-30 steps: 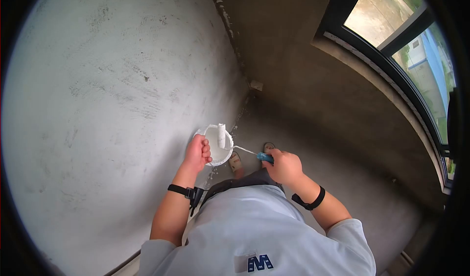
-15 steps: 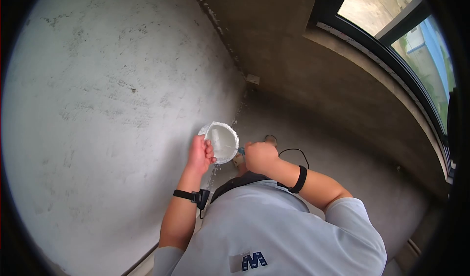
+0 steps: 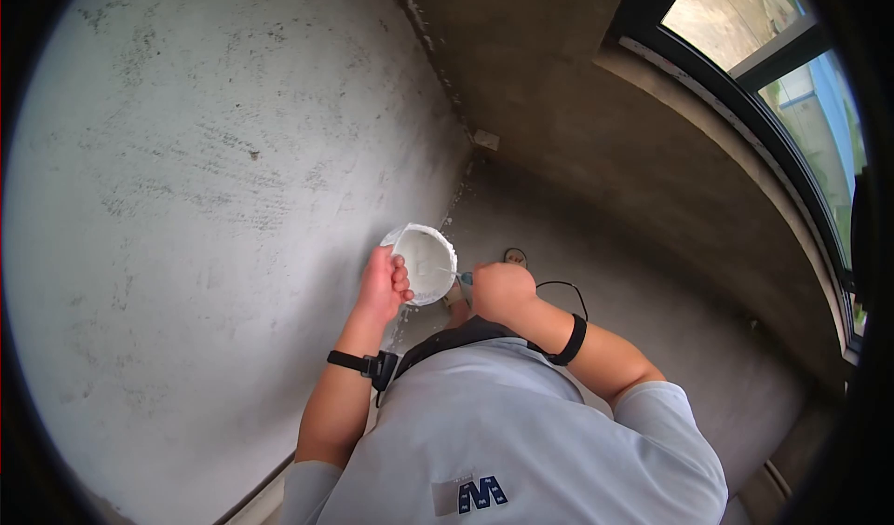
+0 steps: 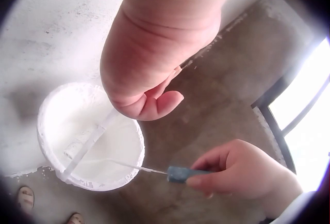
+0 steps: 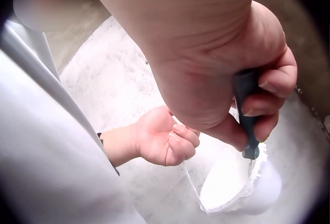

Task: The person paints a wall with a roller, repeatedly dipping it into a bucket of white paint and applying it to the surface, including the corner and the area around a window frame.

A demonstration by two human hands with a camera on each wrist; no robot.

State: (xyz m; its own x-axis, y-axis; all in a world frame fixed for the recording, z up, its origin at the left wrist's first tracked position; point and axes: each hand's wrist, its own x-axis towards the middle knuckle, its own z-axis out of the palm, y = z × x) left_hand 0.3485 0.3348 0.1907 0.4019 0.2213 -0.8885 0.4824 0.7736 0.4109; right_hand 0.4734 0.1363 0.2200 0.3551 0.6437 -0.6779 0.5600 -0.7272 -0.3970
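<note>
My left hand point(image 3: 384, 288) holds up a white bucket by its handle point(image 4: 85, 154), fingers curled round it. The bucket point(image 4: 45, 139) hangs below the hand, its rim crusted with white paint, with white paint inside. On the right, my right hand point(image 3: 504, 292) grips the blue-green handle point(image 4: 178, 174) of a paint roller. The roller's thin, paint-coated rod point(image 4: 149, 170) passes over the rim into the bucket. Down in the bucket, the roller's white sleeve point(image 4: 75, 149) lies partly behind the bucket handle. In the right wrist view, fingers wrap the roller handle point(image 5: 248, 115) just above the rim.
A white-coated wall point(image 3: 186, 274) with dark scuffs rises close on the left. Ahead is a bare brown wall point(image 3: 549, 87), with a dark-framed window point(image 3: 717, 106) to the right. Sandalled feet point(image 3: 515, 258) stand on the grey floor point(image 3: 643, 329) below the bucket.
My right hand has moved left towards the bucket, and the roller sleeve has gone from the top of the bucket down into it. My left hand keeps hold of the bucket handle.
</note>
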